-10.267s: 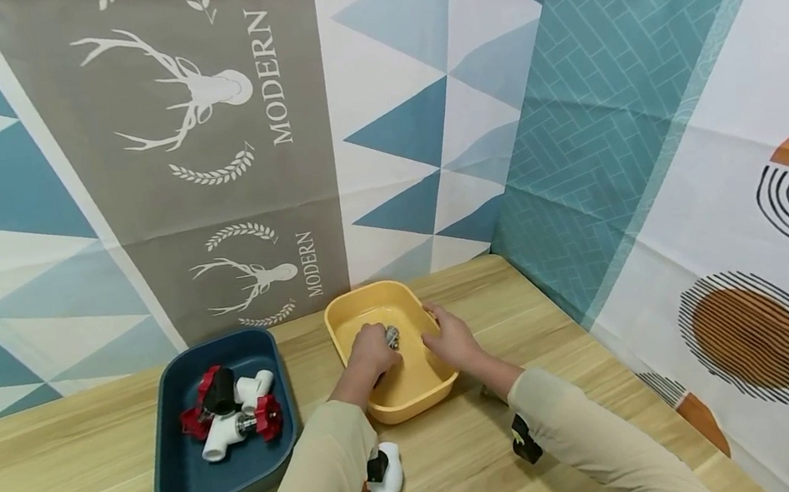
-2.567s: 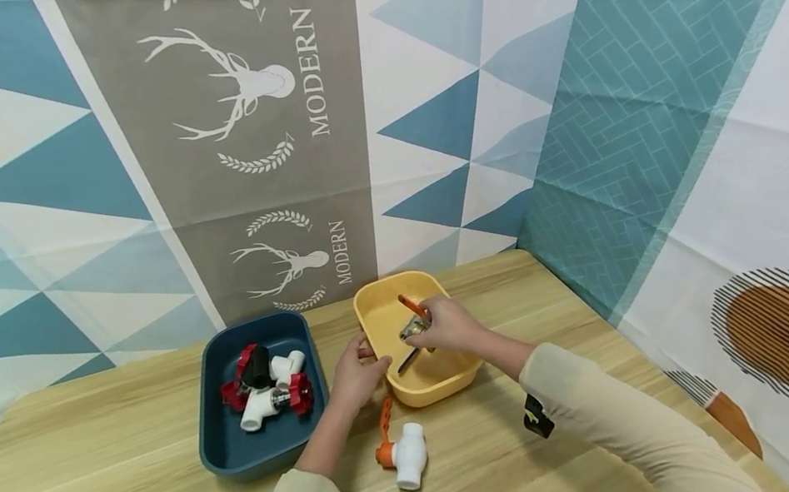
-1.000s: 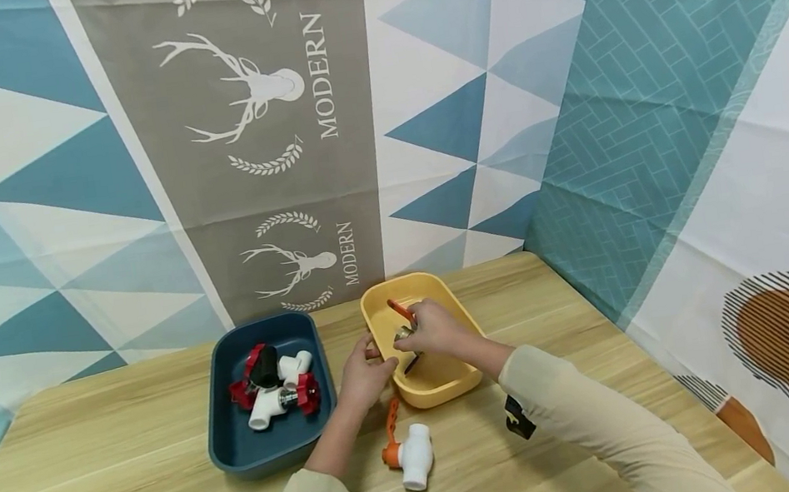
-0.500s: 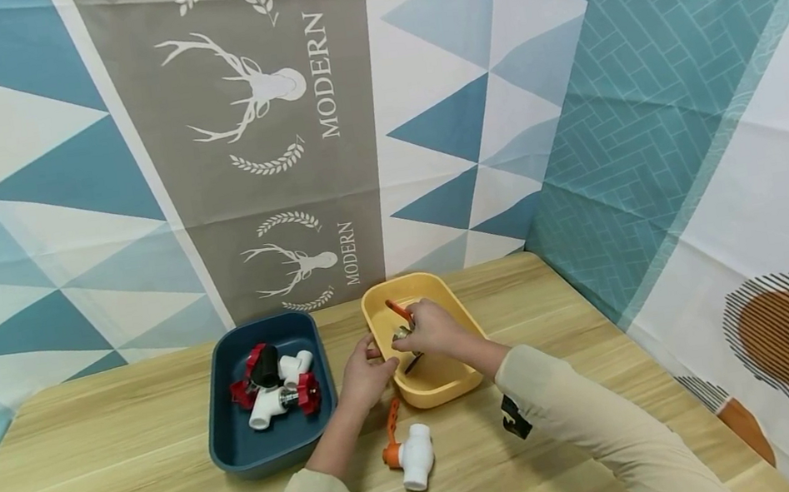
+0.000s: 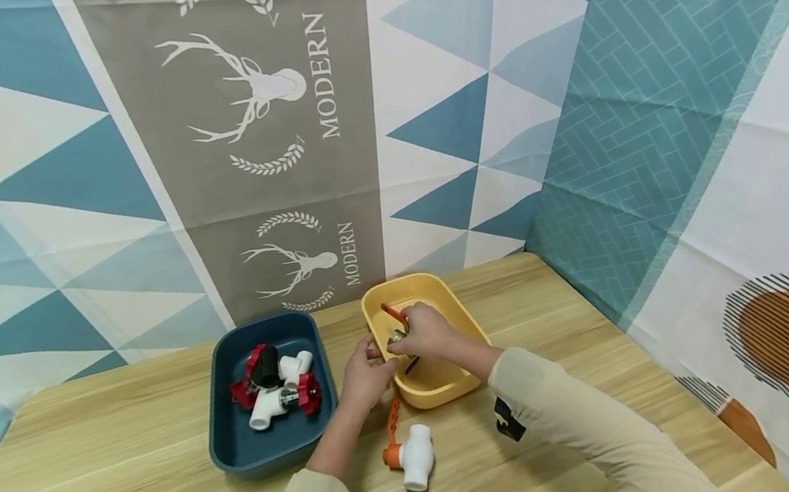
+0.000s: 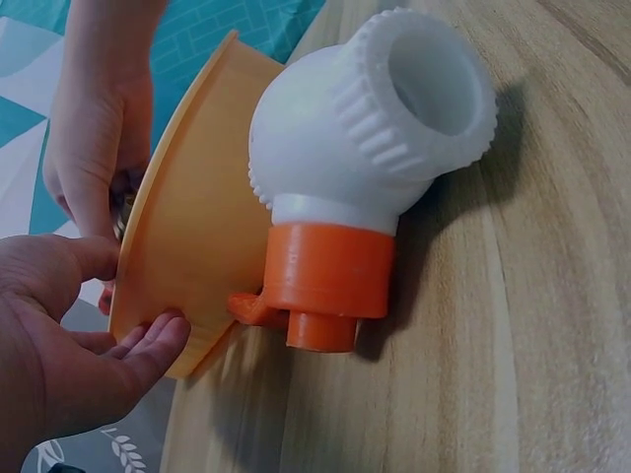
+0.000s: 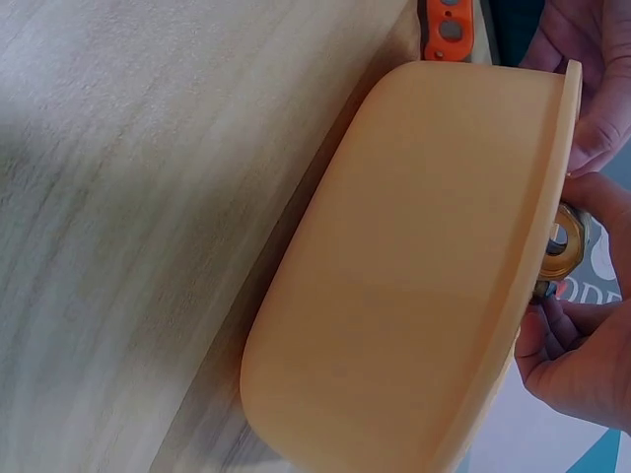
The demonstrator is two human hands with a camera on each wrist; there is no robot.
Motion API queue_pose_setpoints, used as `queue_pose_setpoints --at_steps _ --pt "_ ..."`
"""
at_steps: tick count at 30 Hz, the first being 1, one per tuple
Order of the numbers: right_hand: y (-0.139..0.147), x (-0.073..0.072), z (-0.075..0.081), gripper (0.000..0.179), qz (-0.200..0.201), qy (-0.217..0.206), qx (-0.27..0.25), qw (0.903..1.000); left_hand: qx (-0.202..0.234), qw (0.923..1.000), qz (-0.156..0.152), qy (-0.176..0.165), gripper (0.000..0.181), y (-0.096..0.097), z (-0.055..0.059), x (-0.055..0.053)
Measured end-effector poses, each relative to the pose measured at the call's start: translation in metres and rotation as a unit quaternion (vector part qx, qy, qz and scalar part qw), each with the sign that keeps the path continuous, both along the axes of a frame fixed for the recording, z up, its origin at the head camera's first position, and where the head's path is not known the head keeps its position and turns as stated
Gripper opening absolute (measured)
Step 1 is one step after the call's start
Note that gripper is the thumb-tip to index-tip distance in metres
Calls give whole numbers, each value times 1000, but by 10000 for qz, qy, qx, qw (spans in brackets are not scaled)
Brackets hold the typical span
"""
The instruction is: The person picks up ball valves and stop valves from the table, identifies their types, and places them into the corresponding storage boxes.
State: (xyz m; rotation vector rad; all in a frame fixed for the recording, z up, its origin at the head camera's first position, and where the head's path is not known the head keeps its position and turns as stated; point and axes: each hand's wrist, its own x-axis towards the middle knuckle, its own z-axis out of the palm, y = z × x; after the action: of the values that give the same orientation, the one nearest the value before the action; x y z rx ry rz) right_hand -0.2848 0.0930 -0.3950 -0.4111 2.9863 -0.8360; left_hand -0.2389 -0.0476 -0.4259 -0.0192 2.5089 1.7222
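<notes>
My right hand [image 5: 425, 332] reaches into the yellow bin [image 5: 452, 389] and pinches a metal ball valve [image 5: 397, 335] with an orange lever [image 5: 394, 313]. The right wrist view shows the valve's brass-coloured hexagonal end [image 7: 567, 246] beyond the bin's rim. My left hand [image 5: 366, 378] holds the bin's left rim, thumb over the edge and fingers along the outer wall [image 6: 187, 227]. Below the valve, a dark slim bar [image 5: 412, 364] shows inside the bin. A white plastic ball valve [image 5: 417, 457] with an orange handle [image 5: 393, 427] lies on the table in front.
A dark blue bin [image 5: 230, 454] stands left of the yellow one. Inside it are white valves [image 5: 266, 409] with red knobs [image 5: 308, 392] and a black part [image 5: 265, 367]. Patterned cloth [image 5: 278, 170] hangs behind and on the right of the wooden table [image 5: 96, 490].
Ten seconds ago my left hand was inside the yellow bin and my right at its rim; they have since swapped. Lately my right hand has shifted slightly left with the metal valve.
</notes>
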Motion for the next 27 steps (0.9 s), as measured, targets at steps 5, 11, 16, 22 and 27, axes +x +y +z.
queue_pose_setpoints --at_steps 5,11,16,22,27 --pt "-2 0 -2 35 -13 -30 46 10000 9 10000 35 -10 66 0 0 0" --pt "-4 -2 -5 37 -21 -46 65 10000 44 10000 13 -2 65 -1 1 2" --pt "-5 -4 -7 40 -57 -106 94 9999 86 10000 30 -12 65 0 1 2" --pt "-5 -6 -7 36 -13 -55 97 9999 138 9999 67 -14 65 0 0 1" --pt "-5 -9 -9 33 23 16 193 9998 272 9996 24 23 64 0 -1 1"
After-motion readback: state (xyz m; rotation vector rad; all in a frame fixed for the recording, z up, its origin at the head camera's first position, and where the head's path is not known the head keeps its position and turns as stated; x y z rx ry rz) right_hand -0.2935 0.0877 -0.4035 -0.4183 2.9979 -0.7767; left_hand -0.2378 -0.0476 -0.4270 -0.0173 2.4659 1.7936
